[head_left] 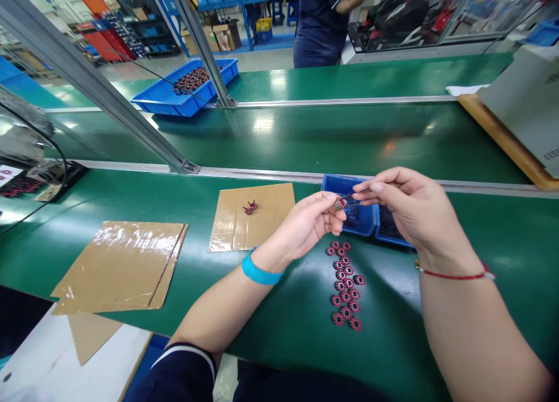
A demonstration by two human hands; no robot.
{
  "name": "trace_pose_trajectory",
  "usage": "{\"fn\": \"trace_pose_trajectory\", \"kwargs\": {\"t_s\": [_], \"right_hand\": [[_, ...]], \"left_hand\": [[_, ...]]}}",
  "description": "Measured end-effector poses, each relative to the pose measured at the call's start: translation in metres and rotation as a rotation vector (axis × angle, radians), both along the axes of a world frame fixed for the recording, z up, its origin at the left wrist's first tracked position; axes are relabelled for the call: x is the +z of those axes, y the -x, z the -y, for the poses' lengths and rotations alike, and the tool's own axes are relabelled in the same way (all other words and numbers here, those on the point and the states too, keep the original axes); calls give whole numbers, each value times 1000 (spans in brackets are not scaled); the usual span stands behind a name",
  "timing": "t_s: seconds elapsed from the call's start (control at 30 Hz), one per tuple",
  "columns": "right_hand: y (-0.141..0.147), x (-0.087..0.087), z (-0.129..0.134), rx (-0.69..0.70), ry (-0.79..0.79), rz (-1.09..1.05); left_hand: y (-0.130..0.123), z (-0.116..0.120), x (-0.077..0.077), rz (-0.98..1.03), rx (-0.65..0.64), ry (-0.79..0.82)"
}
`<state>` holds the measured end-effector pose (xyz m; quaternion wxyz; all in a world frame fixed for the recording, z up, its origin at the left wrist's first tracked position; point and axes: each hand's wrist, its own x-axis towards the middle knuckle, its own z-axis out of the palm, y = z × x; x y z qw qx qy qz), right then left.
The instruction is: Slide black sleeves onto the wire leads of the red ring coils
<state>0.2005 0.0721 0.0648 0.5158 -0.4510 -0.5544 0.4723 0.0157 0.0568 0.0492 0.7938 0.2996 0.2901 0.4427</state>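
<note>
My left hand [312, 220] pinches a small red-and-black motor stator [340, 203] between thumb and fingertips. Thin dark leads [356, 197] run from it toward my right hand [404, 207], whose thumb and fingers are closed on their ends. Both hands are raised over a blue bin [371, 224] of small dark parts. Below them, several red ring-shaped stators [345, 285] lie in a loose column on the green table. Two more stators [250, 207], with short leads sticking up, rest on a cardboard sheet [227, 227] left of my left hand.
Beside the first bin, a second blue bin [388, 227] holds dark pieces, partly behind my right hand. Stacked cardboard [117, 268] lies at the left. Beyond a metal post [131, 116], a blue tray [152, 102] holds many stators. A person [321, 23] stands across the bench.
</note>
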Motion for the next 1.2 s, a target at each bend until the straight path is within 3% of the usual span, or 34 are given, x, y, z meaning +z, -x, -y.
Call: {"fn": "trace_pose_trajectory", "kwargs": {"t_s": [0.1, 0.33, 0.8, 0.93, 1.0, 1.07, 1.2], "right_hand": [[1, 12, 14, -5, -37, -57], [0, 25, 27, -41, -119, 57], [2, 32, 33, -30, -86, 285], [-13, 31, 25, -151, -102, 249], [-30, 25, 16, -245, -73, 511], [-48, 11, 5, -231, 45, 1065], [-66, -31, -8, -40, 131, 1323]], "left_hand": [[-2, 5, 3, -20, -43, -25], [-3, 10, 9, -56, -80, -40], [-3, 11, 10, -38, -82, -26], [-2, 11, 12, 23, -76, -15], [0, 10, 13, 44, -65, -25], [3, 8, 14, 51, -43, -34], [23, 2, 14, 2, 27, -68]]}}
